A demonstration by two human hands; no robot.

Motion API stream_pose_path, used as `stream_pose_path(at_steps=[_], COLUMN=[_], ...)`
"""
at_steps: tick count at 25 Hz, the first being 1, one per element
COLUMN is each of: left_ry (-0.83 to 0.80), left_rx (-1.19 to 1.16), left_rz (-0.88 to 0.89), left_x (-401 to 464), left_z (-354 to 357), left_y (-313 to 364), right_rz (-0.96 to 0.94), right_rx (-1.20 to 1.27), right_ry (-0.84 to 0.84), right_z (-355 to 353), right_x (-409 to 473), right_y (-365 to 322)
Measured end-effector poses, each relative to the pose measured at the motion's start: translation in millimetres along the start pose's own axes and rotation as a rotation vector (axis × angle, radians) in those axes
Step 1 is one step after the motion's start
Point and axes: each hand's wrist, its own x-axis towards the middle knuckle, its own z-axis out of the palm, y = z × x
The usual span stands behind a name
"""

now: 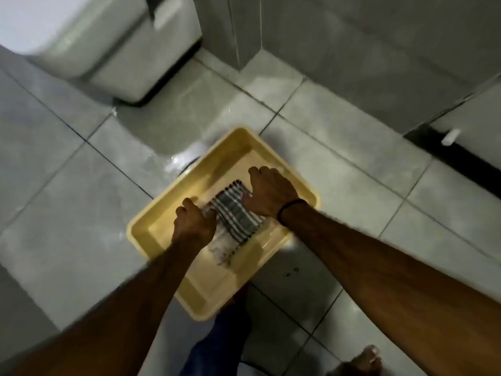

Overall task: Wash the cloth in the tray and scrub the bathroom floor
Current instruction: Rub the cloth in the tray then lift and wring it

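Observation:
A yellow rectangular tray [238,142] sits on the grey tiled floor, lying diagonally below me. Inside it lies a grey and white checked cloth [235,215], folded and wet. My left hand [193,222] grips the cloth's left edge with curled fingers. My right hand [268,191] presses down on the cloth's right side, fingers bent over its far end. The part of the cloth under both hands is hidden.
A white toilet [108,47] stands at the upper left. Water pools on the floor tiles [173,137] between the toilet and the tray. A tiled wall corner [252,36] rises behind. My bare foot [363,360] shows at the bottom right, my knee in blue cloth [217,346] below the tray.

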Motion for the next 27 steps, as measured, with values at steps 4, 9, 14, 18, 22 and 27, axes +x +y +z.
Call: stream_pose_path(at_steps=[4,9,14,18,22,27], left_ry=[0.215,0.202,0.158,0.029,-0.13,-0.362], left_rx=[-0.144,-0.622,-0.781,-0.683,-0.613,-0.57], left_rz=[-0.342,-0.399,-0.136,0.192,0.447,0.666], left_x=[26.4,33.8,-11.0,-79.7,-149.8,-216.8], left_z=[65.5,64.7,34.5,22.3,35.9,89.9], left_y=[-20.5,-26.0,14.2,51.8,108.0,137.7], right_rz=[0.084,0.028,0.109,0.16,0.232,0.338], right_rx=[0.138,0.33,0.735,0.976,1.081,1.337], right_ry=[0.02,-0.019,0.018,0.201,0.489,0.611], right_z=[65.8,82.9,41.2,-8.0,-26.8,-13.5], right_x=[38.2,40.4,-9.1,-113.4,-194.0,-250.4], right_y=[12.9,14.8,26.6,38.1,70.8,119.6])
